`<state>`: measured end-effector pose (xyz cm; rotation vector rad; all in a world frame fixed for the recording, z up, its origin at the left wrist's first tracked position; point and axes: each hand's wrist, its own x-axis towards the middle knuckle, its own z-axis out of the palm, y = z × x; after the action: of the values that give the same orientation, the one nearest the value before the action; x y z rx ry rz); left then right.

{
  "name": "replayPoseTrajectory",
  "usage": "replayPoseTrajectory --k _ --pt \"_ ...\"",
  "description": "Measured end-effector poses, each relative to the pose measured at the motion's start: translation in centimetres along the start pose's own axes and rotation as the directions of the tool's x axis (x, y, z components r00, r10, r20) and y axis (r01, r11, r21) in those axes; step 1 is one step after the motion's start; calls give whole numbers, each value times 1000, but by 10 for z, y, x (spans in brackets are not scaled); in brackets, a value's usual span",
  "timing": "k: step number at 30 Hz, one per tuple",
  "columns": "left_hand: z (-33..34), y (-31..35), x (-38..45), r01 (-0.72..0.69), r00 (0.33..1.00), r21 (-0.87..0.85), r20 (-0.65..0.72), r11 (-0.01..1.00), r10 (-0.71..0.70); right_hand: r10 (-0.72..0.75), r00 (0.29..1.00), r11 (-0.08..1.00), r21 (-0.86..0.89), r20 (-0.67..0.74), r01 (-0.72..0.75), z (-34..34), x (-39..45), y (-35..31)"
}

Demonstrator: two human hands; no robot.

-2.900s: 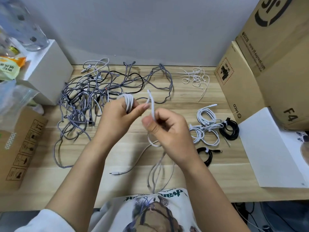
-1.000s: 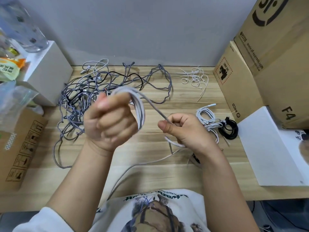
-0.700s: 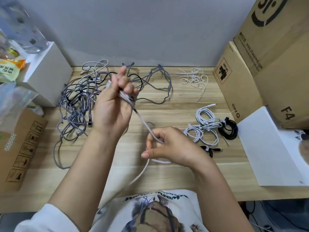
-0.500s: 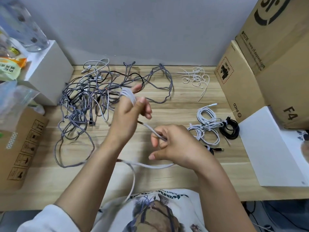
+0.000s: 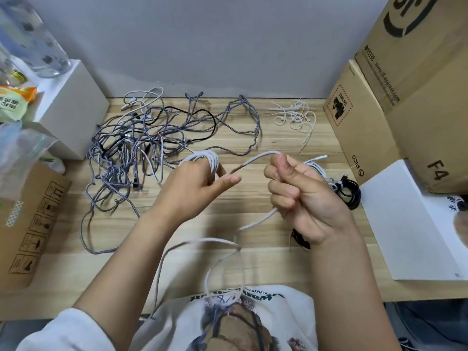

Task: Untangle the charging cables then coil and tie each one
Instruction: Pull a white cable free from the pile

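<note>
Both hands are up over the middle of the wooden counter (image 5: 253, 264) and we're working one white cable (image 5: 255, 160). Our left hand (image 5: 192, 188) sits just left of centre with several loops of that cable wound round its fingers, the white turns showing over the knuckles. From there the cable arcs to the right into our right hand (image 5: 301, 198), which is curled into a fist round it, thumb on top. The cable comes out the bottom of that fist, runs down-left, then hangs in blurry loose loops toward the lower centre of the frame, over our printed shirt (image 5: 228, 323). So both hands are clamped on the same cable, a short gap between them.

Upper left of the counter there's the big tangle of grey braided cables (image 5: 131, 153), with a black one mixed in. Upper right, a little heap of white ties (image 5: 295, 115). Behind our right hand, at the right edge, are coiled white cables (image 5: 317, 167) and a coiled black cable (image 5: 350, 192); another black coil peeks out under the right wrist.

Cardboard boxes (image 5: 405, 102) stack on the right, a white box (image 5: 73, 107) sits upper left.
</note>
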<state>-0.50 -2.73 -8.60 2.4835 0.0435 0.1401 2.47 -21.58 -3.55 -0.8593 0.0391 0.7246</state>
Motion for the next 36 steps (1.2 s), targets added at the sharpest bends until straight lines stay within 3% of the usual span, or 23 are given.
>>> replayPoseTrajectory --k 2,4,5,7,8,10,12,15,17,19,20,23,27,30,32,36 --pt "3 -5 -1 69 991 -37 117 997 -64 -72 997 995 -66 3 72 -2 1 1" --pt "0 -6 -5 214 934 -267 338 940 -117 -156 987 975 -165 -34 148 -4 3 4" --pt "-4 -7 -9 297 878 -403 472 866 -81 -192 980 962 -209 -60 175 -4 4 6" --pt "-11 -6 -16 416 748 -627 648 659 145 -242 962 942 -267 -123 203 -6 8 8" --pt "-14 -4 -18 459 695 -738 645 494 318 -252 955 936 -291 -155 199 -8 10 10" --pt "-19 0 -17 519 626 -848 461 105 629 -251 950 915 -367 -188 169 -10 14 16" --pt "-22 10 -12 525 618 -832 227 -180 752 -213 966 891 -436 -149 129 -10 17 25" --pt "-30 27 -4 474 756 -730 51 -492 653 -103 994 819 -569 -21 73 -7 19 33" --pt "-32 31 1 385 860 -706 41 -594 509 -33 998 730 -680 57 63 -5 17 34" --pt "-31 32 8 252 941 -788 65 -562 331 36 994 655 -754 102 54 -2 14 34" --pt "-27 32 10 181 972 -856 80 -484 221 59 992 623 -781 111 50 -1 13 34" --pt "-7 33 13 35 998 -998 38 -57 -56 34 994 536 -842 101 67 1 10 35" --pt "8 27 10 41 998 -919 20 392 -58 -26 996 481 -872 91 92 -2 8 36" --pt "7 27 3 59 996 -705 91 706 8 -109 988 469 -871 106 146 -2 6 33" --pt "6 29 -2 96 983 -576 184 812 14 -168 978 466 -865 122 187 0 4 30" --pt "0 26 -7 249 883 -512 468 822 24 -267 950 484 -830 161 276 0 1 23"
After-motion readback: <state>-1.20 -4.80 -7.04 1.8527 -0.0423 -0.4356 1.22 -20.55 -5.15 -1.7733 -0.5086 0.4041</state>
